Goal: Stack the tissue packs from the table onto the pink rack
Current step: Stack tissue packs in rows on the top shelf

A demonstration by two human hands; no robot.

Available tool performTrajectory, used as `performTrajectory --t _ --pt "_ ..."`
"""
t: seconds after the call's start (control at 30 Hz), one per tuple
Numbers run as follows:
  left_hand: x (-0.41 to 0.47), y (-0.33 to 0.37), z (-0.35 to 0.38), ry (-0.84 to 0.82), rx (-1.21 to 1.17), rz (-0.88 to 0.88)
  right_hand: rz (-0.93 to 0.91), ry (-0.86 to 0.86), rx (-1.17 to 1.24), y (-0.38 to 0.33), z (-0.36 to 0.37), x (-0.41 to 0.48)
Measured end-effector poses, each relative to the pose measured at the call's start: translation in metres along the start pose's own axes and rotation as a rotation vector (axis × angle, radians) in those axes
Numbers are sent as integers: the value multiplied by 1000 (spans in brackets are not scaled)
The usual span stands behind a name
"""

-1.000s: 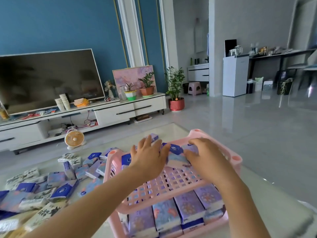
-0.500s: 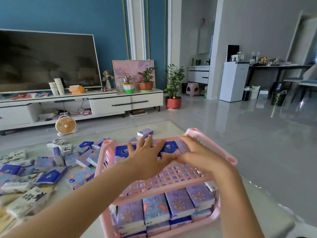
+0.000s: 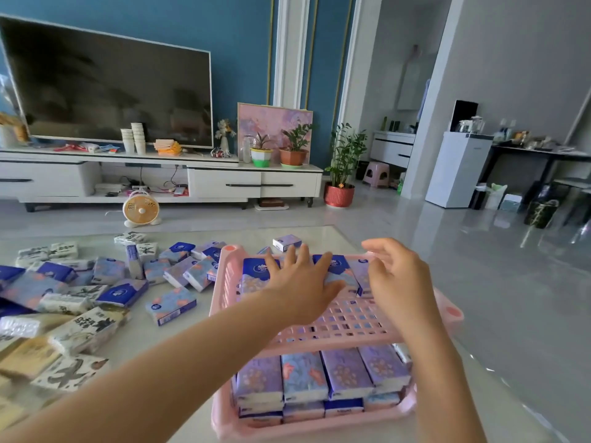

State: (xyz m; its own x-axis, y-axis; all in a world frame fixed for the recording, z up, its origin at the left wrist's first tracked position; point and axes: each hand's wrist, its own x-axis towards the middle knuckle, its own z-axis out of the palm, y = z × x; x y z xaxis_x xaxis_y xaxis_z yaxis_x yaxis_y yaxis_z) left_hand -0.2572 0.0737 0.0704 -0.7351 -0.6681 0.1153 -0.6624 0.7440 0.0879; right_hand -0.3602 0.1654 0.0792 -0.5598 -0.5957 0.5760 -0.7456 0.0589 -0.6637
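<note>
- Head view: a pale table (image 3: 326,239) carries the two-tier pink rack (image 3: 319,345).
- Left of the rack, a heap of loose tissue packs (image 3: 108,276) is spread over the table.
- On the rack's lower tier, stacked packs (image 3: 303,375) stand side by side in layers.
- Along the back of its upper tier lies a row of packs (image 3: 256,273).
- Left hand (image 3: 300,282) lies flat on that row, fingers straight and spread, gripping nothing.
- Right hand (image 3: 396,279) is over the upper tier's right end, fingers loosely curved and holding nothing; contact with a pack cannot be told.
- A single pack (image 3: 287,243) lies just behind the rack.
</note>
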Motion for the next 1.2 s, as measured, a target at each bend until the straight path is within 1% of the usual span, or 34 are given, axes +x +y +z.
performTrajectory --t 0.07,0.13,0.2,0.23,0.27,0.3,0.33,0.4,0.47,0.53,0.57,0.6,0.67,0.73,0.8,0.83,0.9,0.93,0.97,1.03,1.1,1.13,1.2 --pt "-4 -2 -14 103 -259 -20 -63 15 146 -24 -3 -11" --pt "-17 -16 -31 347 -545 -71 -114 -30 352 -54 -4 -24" --pt "-40 -44 -45 635 -695 -118 -121 -168 601 -83 -2 -37" --pt "-53 -62 -48 742 -705 -141 -120 -268 718 -97 0 -44" --pt "-67 -83 -49 804 -680 -182 -124 -377 816 -108 5 -50" --pt "-79 -105 -47 823 -646 -240 -123 -492 900 -118 13 -57" --pt "-90 -127 -43 804 -617 -313 -106 -605 972 -127 22 -63" --pt "-109 -167 -26 664 -592 -478 -51 -832 1052 -141 49 -78" --pt "-124 -197 -4 498 -569 -571 -2 -1037 999 -152 84 -97" --pt "-134 -216 15 398 -541 -598 58 -1150 862 -153 127 -117" --pt "-137 -222 22 371 -520 -609 107 -1155 798 -150 150 -126" --pt "-139 -226 28 357 -500 -621 167 -1119 740 -145 171 -132" --pt "-136 -233 36 347 -484 -625 291 -927 644 -132 208 -140" --pt "-128 -241 40 332 -467 -594 344 -680 570 -120 235 -141" --pt "-113 -250 40 322 -442 -568 318 -539 452 -111 256 -138" --pt "-102 -256 40 313 -427 -563 268 -485 341 -107 268 -135" --pt "-79 -268 40 288 -404 -555 94 -312 75 -100 293 -129" --pt "-67 -275 41 262 -389 -568 19 -253 -17 -97 306 -124" --pt "-56 -282 44 219 -359 -595 -6 -236 -60 -93 319 -119" --pt "-39 -298 54 98 -261 -661 26 -225 -98 -87 339 -107" --pt "-27 -309 62 0 -139 -724 43 -267 -140 -83 349 -98" --pt "-21 -314 66 -30 -76 -746 44 -263 -186 -80 352 -94" --pt "-13 -320 70 -72 15 -760 53 -326 -291 -73 356 -87"
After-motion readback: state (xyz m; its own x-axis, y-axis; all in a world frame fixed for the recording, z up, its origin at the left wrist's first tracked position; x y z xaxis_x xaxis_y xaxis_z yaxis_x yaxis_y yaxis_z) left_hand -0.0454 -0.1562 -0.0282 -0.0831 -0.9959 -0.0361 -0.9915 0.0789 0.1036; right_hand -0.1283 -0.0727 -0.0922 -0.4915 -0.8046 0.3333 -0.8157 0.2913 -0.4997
